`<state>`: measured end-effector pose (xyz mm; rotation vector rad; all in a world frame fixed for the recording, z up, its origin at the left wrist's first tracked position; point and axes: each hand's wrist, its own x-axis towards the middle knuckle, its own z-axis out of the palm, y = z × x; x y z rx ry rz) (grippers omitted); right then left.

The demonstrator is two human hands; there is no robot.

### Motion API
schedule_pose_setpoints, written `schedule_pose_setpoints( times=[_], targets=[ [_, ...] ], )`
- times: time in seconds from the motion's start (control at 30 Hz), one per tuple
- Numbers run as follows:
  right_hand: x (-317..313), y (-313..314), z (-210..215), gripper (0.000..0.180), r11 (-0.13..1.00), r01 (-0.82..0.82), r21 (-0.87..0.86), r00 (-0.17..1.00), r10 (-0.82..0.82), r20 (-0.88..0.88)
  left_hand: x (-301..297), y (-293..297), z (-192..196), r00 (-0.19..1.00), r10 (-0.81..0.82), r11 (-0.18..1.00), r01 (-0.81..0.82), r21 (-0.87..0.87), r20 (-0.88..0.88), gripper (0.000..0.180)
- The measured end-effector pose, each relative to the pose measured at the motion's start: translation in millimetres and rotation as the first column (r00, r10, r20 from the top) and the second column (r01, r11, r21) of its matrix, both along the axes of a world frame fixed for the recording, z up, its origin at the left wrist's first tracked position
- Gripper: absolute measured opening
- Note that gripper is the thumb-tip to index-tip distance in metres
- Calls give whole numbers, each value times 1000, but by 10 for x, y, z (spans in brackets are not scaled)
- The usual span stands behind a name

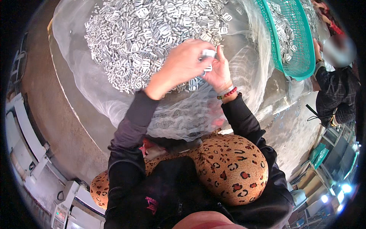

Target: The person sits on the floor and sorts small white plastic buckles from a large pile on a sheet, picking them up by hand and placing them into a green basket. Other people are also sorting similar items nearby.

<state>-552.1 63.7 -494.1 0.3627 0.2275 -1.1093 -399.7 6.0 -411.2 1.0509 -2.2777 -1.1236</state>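
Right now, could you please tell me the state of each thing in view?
Left hand: fingers bent, grip unclear.
Right hand: palm showing, fingers partly curled.
Small grey pieces: between both hands.
Grey pile: loose, heaped.
Netting: rumpled, spread under the pile.
Green basket: open-topped, partly filled.
Bracelet: worn on right wrist.
Lights: lit.

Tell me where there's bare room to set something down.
Brown floor lies bare between the netting and white machine; pale floor, between the right sleeve and co-worker, looks mostly bare. Crowded: the grey pile by the left hand and right hand, and the teal basket.
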Motion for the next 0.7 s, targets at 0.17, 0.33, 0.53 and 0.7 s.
schedule_pose_setpoints(
  times=[0.17,0.33,0.53,0.7],
  targets=[
    [-155,-188,195,28,972,154,-175,850,-221,-479,-169,-23,-14,964,84,801,-215,-559,-251,19],
    [-1631,-597,1172,50,776,455,-438,836,-542,-91,219,-335,-82,982,160,956,-181,-233,-105,19],
    [-1938,-232,490,54,522,811,-264,246,-713,-657,100,300,-943,918,-153,893,286,-347,365,48],
    [-319,-195,361,64,855,-397,-334,-320,-470,-822,316,202,-981,839,-246,853,425,-302,485,42]
  ],
)
